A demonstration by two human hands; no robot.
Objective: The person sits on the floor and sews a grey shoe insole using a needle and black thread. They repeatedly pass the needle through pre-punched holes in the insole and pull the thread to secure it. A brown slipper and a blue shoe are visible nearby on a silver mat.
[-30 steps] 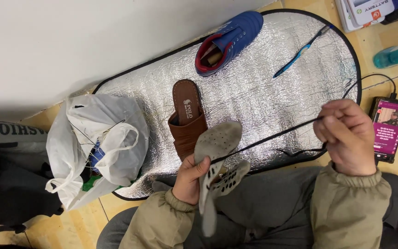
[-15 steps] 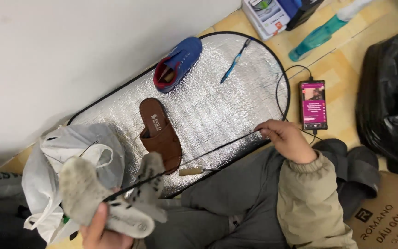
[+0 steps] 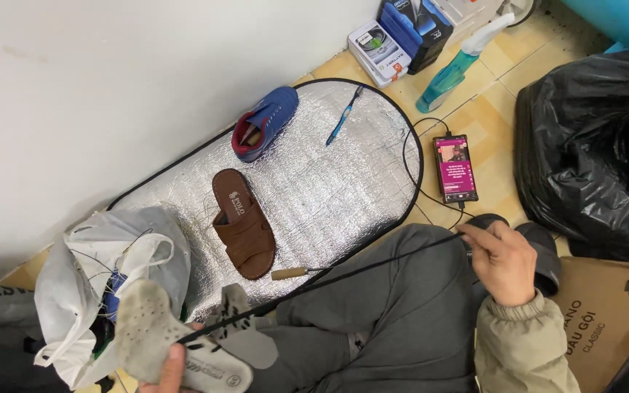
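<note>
My left hand (image 3: 169, 370) grips a worn grey sandal (image 3: 156, 340) by its sole at the bottom left. A taut black thread (image 3: 343, 274) runs from the sandal across my lap to my right hand (image 3: 505, 260), which pinches its far end near my right knee. A small wooden-handled awl (image 3: 290, 274) lies on the silver mat's near edge, just beyond the thread. A brown leather sandal (image 3: 244, 222) rests on the silver mat (image 3: 329, 182) beyond my hands.
A blue shoe (image 3: 265, 123) and a blue pen (image 3: 345, 115) lie at the mat's far end. A lit phone (image 3: 455, 168) on a cable, a spray bottle (image 3: 460, 65) and boxes (image 3: 394, 40) stand right. Black rubbish bag (image 3: 595, 145), cardboard box (image 3: 602, 320), white plastic bag (image 3: 103, 269) at left.
My right hand has drawn the thread out to the right and lower, away from the sandal. My left hand and the grey sandal have dropped to the lower left of the view.
</note>
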